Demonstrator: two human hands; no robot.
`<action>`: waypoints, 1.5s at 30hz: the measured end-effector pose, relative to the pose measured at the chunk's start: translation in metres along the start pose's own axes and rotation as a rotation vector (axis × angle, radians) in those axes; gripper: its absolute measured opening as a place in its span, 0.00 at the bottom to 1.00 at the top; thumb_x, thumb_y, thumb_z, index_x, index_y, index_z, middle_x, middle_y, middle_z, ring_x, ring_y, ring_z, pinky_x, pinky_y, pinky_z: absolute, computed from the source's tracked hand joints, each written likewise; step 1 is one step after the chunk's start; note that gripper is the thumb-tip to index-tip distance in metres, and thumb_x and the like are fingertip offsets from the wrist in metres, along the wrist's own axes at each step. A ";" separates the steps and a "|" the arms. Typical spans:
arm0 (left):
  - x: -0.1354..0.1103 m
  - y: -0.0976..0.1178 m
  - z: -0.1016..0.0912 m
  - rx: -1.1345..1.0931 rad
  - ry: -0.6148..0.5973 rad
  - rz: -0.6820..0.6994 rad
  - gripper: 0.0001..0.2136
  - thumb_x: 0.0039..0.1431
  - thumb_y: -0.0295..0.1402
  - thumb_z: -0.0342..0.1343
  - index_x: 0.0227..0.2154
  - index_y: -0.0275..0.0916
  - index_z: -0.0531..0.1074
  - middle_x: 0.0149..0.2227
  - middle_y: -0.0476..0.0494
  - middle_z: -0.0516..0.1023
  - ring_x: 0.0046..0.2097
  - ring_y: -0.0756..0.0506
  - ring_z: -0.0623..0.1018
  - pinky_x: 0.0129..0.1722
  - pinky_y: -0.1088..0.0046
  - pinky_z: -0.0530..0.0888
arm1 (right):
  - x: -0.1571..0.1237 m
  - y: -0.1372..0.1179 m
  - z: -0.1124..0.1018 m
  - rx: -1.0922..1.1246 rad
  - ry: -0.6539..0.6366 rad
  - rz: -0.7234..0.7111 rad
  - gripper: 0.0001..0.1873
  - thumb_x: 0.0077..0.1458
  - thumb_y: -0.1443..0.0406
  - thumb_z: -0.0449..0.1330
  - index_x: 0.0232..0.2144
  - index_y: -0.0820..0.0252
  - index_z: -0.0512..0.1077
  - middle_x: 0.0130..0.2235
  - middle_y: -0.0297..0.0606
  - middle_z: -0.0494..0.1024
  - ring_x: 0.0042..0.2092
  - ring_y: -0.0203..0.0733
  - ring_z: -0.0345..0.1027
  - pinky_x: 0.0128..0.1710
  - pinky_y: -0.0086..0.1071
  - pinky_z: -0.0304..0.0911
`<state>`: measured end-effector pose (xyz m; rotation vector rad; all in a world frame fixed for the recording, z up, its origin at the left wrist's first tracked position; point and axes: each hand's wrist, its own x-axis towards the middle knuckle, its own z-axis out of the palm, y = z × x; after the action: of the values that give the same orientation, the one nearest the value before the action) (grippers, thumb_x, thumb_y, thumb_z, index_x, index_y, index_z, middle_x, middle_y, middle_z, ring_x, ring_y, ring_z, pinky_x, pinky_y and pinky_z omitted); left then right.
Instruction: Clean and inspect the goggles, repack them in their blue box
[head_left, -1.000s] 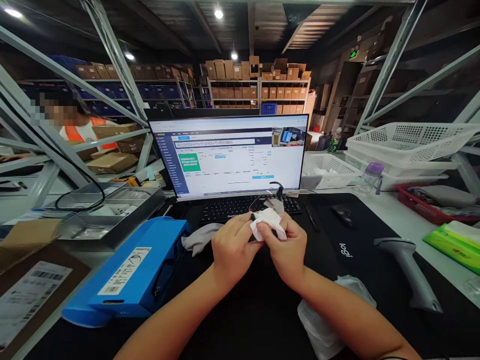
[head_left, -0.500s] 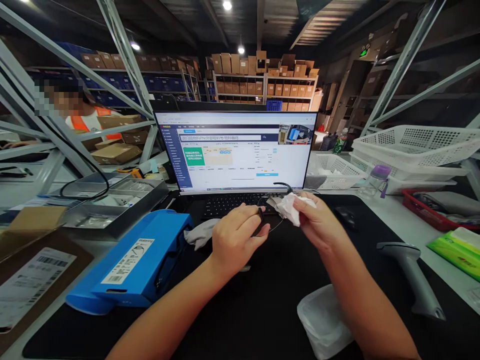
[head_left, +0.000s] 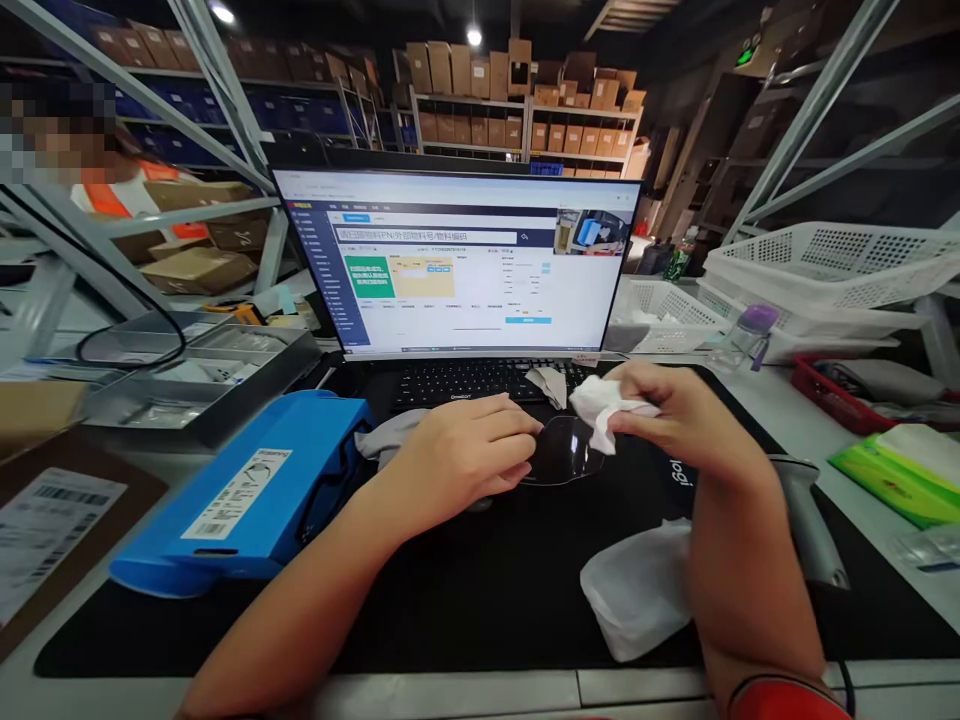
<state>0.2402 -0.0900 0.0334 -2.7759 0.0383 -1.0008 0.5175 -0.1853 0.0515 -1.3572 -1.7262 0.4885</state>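
Note:
My left hand [head_left: 469, 450] is closed on a pair of clear safety glasses [head_left: 566, 452]. A transparent lens sticks out to the right of the fingertips, over the black mat; the rest is hidden behind the hand. To its right, my right hand [head_left: 675, 405] pinches a crumpled white tissue [head_left: 600, 405], close to the lens edge. Behind both hands, a crumpled greyish piece of paper or cloth [head_left: 550, 386] lies at the keyboard [head_left: 465, 380]. A grey cloth [head_left: 386, 437] rests left of my left hand, beside a blue box [head_left: 255, 480] with a white label.
A monitor [head_left: 450, 270] stands behind the keyboard. Near the right forearm are a translucent white pouch [head_left: 637, 590] and a grey barcode scanner [head_left: 814, 530]. White baskets [head_left: 832, 265], a red basket [head_left: 862, 395] and a green tissue pack [head_left: 900, 475] line the right side. A co-worker [head_left: 135, 195] is at far left.
The glasses have turned, so a clear lens now faces me and the black curved arm no longer shows. My right hand has moved slightly right with the tissue. The camera view has shifted.

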 end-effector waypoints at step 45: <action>-0.007 -0.003 -0.007 -0.066 0.034 0.011 0.02 0.68 0.28 0.62 0.37 0.41 0.76 0.43 0.48 0.87 0.45 0.49 0.85 0.63 0.65 0.78 | 0.007 0.012 0.010 0.446 -0.309 0.000 0.34 0.39 0.53 0.82 0.16 0.54 0.58 0.22 0.33 0.70 0.43 0.49 0.76 0.43 0.38 0.70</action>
<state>0.2306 -0.0875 0.0350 -2.8141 0.0922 -1.0634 0.5158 -0.1729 0.0399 -0.9964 -1.7209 1.0589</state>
